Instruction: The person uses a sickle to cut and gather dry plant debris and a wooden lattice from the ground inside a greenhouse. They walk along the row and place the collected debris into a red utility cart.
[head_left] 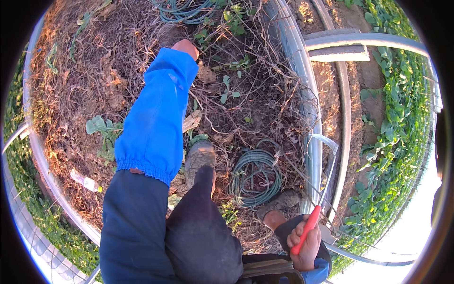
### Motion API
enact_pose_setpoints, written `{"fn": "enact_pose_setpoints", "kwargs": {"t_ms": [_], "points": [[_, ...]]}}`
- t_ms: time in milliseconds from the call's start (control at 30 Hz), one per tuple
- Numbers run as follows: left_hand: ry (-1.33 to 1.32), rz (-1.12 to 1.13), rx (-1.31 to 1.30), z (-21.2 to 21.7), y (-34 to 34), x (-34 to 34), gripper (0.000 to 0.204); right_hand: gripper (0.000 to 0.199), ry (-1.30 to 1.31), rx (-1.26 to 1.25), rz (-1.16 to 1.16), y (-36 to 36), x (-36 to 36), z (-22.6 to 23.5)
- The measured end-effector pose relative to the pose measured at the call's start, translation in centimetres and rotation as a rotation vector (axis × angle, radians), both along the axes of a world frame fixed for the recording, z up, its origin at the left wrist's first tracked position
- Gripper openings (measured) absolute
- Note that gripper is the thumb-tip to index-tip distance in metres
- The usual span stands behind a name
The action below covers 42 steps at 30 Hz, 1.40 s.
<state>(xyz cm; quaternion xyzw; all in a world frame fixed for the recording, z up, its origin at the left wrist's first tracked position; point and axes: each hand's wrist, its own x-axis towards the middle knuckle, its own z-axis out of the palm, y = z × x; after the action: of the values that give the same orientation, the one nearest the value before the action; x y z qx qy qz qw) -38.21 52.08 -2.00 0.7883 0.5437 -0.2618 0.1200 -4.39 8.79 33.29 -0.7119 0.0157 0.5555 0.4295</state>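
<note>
My right hand, at the lower right, is wrapped round the red handle of a sickle. Its thin metal blade points up and away, bending left at the far end in front of a pale metal pipe. My left arm, in a blue sleeve cover, reaches forward to the dry vines. Only the back of my left hand shows past the cuff, low over the dead stems; its fingers are hidden.
A coil of green cord lies between my shoes, and another coil lies at the far edge. Curved metal pipes run along the right, with a leafy green row beyond. A plastic bottle lies at left.
</note>
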Motion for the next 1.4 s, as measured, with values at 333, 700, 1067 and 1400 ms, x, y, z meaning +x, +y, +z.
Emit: {"fn": "enact_pose_setpoints", "kwargs": {"t_ms": [333,700,1067,1400], "points": [[-0.485,0.699,0.204,4.1,-4.1,-2.2,0.033,0.037,0.01,-0.015,-0.011,0.3,-0.2,0.2],[-1.071,0.184,0.348,8.9,-12.0,4.9,0.022,0.056,0.038,0.072,0.037,-1.4,-0.2,0.1],[-0.275,0.412,-0.068,2.1,-5.2,10.2,0.042,0.067,0.037,0.001,-0.011,-0.5,-0.1,-0.2],[-0.738,0.738,0.057,-1.1,-2.6,6.9,0.078,0.069,0.062,0.017,-0.039,0.9,0.7,0.4]]}}
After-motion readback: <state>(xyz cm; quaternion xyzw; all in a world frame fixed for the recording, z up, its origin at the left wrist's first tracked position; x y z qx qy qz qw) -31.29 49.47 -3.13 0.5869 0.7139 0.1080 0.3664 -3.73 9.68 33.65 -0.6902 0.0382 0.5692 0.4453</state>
